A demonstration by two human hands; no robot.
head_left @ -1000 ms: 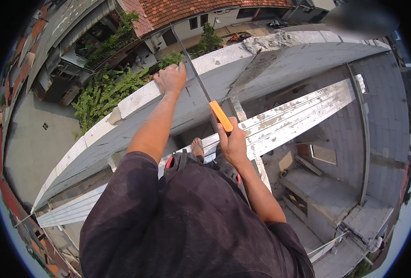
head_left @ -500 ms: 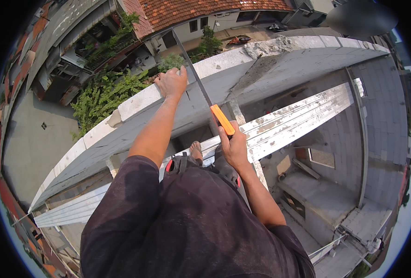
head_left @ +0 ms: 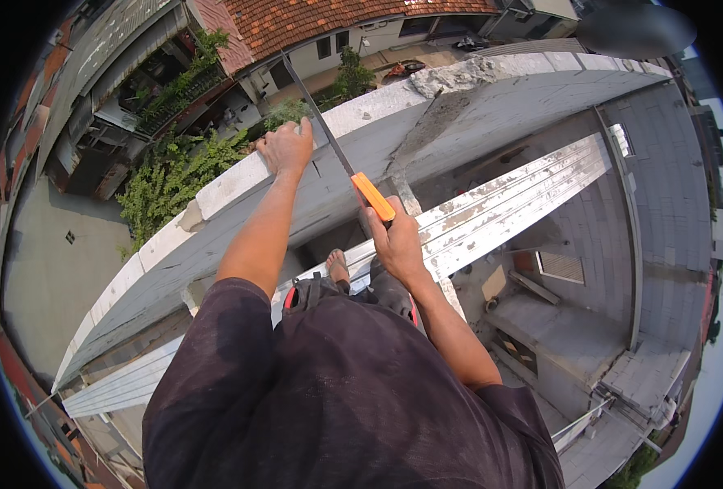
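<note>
My right hand [head_left: 398, 240] is closed around the orange handle [head_left: 374, 198] of a hand saw. Its long dark blade [head_left: 329, 134] points away from me, crossing the top of a pale block wall [head_left: 247, 175]; how deep it sits in the block, if at all, I cannot tell. Just left of the blade, my left hand [head_left: 286, 148] grips the wall's top edge, its fingers bent over the far side and partly hidden. A short dark slit shows on the wall's near face below the blade.
White metal planks [head_left: 516, 208] span the open structure below me, and my bare foot [head_left: 337, 265] is near them. Rough mortar [head_left: 455, 73] tops the wall farther right. Beyond lie a green shrub [head_left: 186, 175] and tiled roofs [head_left: 337, 20], well below.
The whole view has shifted slightly, with the wall and both hands appearing a little farther left. The saw keeps nearly the same place across the wall, and both hands keep their hold.
</note>
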